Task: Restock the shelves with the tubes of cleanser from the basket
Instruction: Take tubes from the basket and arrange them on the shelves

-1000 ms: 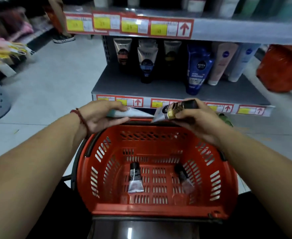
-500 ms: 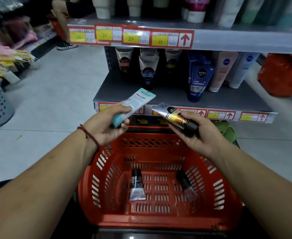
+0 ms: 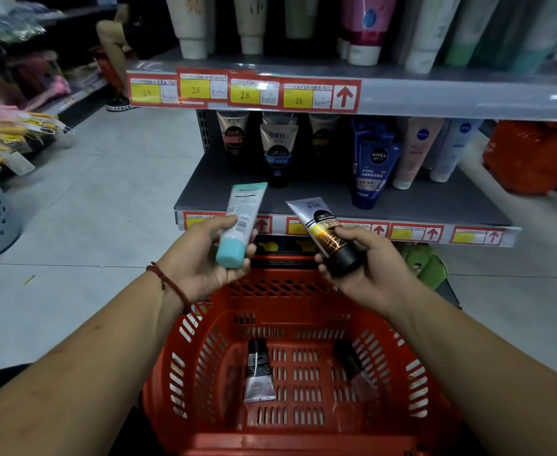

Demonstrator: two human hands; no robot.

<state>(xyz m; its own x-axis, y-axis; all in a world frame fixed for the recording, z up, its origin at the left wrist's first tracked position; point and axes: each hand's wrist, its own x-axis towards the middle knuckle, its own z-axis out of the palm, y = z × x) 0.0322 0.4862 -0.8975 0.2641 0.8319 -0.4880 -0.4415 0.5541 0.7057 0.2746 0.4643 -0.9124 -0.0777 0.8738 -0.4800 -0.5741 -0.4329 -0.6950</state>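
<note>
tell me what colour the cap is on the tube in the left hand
Teal, on the white-and-teal tube; the head view shows it.

Light was dim and soft and came from overhead. The pale floor (image 3: 106,192) looked brightest, while the recess under the upper shelf (image 3: 435,93) sat in deep shadow. The wide lens bowed the frame's edges. The goods (image 3: 7,93) at far left were blurred, and the centre was fairly sharp.

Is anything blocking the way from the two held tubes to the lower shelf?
Nothing visible does. The left hand holds the teal-capped tube and the right hand the black-capped tube, both in front of the lower shelf, whose front strip is bare; the stocked tubes stand farther back.
</note>
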